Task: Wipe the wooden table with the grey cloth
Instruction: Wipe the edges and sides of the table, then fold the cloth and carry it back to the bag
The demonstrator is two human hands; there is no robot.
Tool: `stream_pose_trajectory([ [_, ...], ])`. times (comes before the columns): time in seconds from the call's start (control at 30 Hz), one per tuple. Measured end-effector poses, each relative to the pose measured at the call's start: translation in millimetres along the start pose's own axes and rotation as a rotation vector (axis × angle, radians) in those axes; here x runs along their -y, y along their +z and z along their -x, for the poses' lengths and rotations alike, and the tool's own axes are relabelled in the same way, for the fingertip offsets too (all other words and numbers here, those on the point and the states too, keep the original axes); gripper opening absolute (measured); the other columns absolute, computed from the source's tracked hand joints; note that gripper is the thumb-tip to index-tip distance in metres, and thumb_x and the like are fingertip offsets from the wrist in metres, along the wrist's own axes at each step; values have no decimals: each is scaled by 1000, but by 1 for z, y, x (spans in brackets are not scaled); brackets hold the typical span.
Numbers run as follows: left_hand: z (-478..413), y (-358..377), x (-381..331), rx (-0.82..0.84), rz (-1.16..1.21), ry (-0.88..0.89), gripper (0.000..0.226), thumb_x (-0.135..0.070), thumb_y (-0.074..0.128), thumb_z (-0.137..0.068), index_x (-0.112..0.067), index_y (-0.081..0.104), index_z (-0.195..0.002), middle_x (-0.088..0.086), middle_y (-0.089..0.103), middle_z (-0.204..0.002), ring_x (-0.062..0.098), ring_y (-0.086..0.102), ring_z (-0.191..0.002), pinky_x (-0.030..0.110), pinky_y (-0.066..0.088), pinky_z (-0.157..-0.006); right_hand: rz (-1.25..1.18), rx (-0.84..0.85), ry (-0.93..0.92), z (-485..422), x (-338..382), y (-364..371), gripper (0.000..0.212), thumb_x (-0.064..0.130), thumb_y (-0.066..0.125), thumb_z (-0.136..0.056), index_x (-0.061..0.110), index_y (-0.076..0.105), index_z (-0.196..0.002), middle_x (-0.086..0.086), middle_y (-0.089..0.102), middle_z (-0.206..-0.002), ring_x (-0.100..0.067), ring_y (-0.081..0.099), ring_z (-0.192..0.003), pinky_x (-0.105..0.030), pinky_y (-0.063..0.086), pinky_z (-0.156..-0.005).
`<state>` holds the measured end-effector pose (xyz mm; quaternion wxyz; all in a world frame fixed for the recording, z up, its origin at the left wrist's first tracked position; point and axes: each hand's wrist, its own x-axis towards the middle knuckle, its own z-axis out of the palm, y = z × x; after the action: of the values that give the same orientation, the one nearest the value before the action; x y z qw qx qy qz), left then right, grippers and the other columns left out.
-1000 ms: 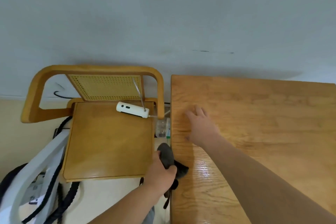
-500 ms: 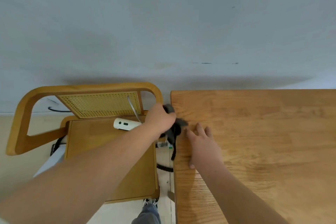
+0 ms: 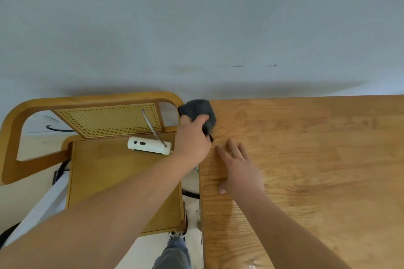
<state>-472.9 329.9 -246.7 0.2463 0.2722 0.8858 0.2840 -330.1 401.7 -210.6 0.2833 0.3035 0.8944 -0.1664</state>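
We have the grey cloth [image 3: 200, 112] bunched in our clenched left hand [image 3: 192, 137] at the worktop's [image 3: 317, 170] far left corner, our right hand [image 3: 240, 170] flat and open beside it, so we judge wiping under way, next sweeping rightward.

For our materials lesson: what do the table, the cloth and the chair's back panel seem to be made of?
Table: wood, sealed; visible grain, glossy patches.
Cloth, in the left hand: soft grey fabric; it bunches.
Chair back panel: probably woven cane; regular holes.
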Motion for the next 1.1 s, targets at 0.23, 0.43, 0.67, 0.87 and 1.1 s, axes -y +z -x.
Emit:
stream_pose_trajectory([
  [0.23,30,11,-19,114,-318,209,53,-21,68,-90,-35,56,-140,6,32,-150,30,26,-139,42,36,-113,-514,-275,-3,47,-45,32,57,19,57,-101,22,40,-156,10,26,-166,-11,36,-146,-31,45,-109],
  [0.43,118,62,-51,328,-417,300,68,-13,58,-99,-40,31,-156,-1,6,-171,25,0,-157,42,14,-127,-736,-355,98,122,-78,63,23,30,40,-109,30,62,-114,8,60,-109,-6,57,-95,-26,46,-81],
  [0.67,296,119,-60,537,-224,353,69,-13,57,-96,-46,35,-153,-6,25,-167,13,16,-155,30,18,-125,-929,-277,241,218,-127,109,18,16,43,-104,21,59,-107,-1,67,-97,-12,61,-83,-36,50,-70],
  [0.87,377,97,-63,536,411,-109,34,-28,63,-97,-49,59,-124,-21,57,-131,6,50,-126,27,41,-109,-1011,-161,192,261,-138,103,23,19,48,-101,19,67,-114,3,65,-109,-10,56,-93,-33,43,-82],
  [1.1,440,1,-50,246,1290,-449,30,-15,64,-97,-14,67,-127,11,72,-124,30,67,-118,46,51,-104,-1386,396,-34,297,-75,93,57,62,69,-88,27,68,-132,-1,70,-132,-25,64,-125,-49,48,-110],
])
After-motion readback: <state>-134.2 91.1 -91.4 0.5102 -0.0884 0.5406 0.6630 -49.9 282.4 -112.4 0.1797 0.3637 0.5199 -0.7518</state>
